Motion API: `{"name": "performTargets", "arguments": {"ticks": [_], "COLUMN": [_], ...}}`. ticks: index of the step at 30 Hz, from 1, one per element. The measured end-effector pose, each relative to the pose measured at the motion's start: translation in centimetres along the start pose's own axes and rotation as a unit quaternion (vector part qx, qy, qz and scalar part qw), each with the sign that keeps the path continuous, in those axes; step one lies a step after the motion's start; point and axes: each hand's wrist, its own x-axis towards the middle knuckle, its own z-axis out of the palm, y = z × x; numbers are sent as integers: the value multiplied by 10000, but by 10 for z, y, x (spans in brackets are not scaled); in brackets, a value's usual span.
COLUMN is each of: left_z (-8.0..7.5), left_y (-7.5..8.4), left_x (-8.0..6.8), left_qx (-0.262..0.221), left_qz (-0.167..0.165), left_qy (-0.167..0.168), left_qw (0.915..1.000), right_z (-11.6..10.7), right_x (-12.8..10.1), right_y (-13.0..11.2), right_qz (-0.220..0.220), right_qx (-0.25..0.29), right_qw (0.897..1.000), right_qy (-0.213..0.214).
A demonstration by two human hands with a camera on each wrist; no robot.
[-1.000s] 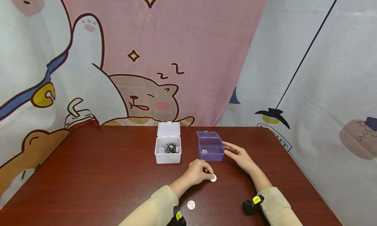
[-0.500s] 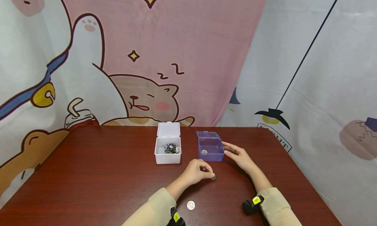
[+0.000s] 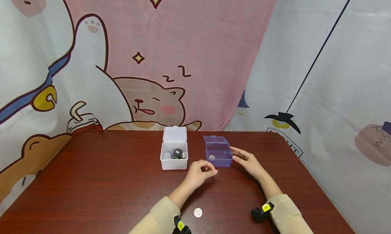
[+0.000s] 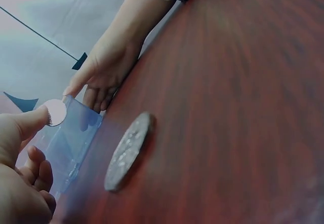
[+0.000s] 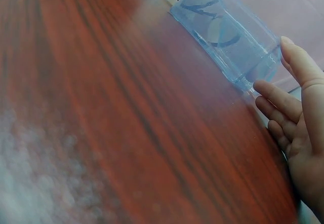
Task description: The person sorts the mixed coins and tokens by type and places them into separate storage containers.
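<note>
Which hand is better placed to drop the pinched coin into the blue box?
Left, probably. The left hand already pinches the coin just in front of the open blue box; the right hand only rests straight-fingered against the box's side.

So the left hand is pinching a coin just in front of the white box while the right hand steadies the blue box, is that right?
Not quite: the left hand pinches the coin in front of the blue box, not the white box, as the head view shows. The right hand does rest against the blue box.

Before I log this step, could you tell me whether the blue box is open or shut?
Open: the blue box has its lid tipped back behind it, and a coin shows inside.
</note>
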Motion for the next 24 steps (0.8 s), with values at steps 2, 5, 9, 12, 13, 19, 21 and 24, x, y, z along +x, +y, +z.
{"name": "performTargets", "arguments": {"ticks": [2,5,9,12,13,19,21,24], "left_z": [-1,-1,-2,-4,-6,-12,-9,-4], "left_y": [1,1,2,6,11,32,22,8], "left_x": [1,4,7,9,8,10,16,24], "left_qx": [-23,-128,-362,-474,-489,-696,-740,-713], "left_qz": [-34,-89,-153,-206,-231,-319,-360,-429], "left_qy": [136,311,499,617,650,816,863,973], "left_qw": [9999,9994,9980,9968,9964,9937,9929,9918], "right_z": [0,0,0,0,0,-1,-1,-1], "right_x": [0,0,0,0,0,-1,-1,-1], "right_y": [0,0,0,0,0,0,-1,-2], "right_qz": [-10,-17,9,15,15,13,-1,-29], "right_qx": [-5,10,20,20,21,76,75,56], "right_qw": [10000,10000,10000,10000,10000,10000,10000,10000], "right_qy": [0,-11,-7,-13,-16,-47,-55,-67]}}
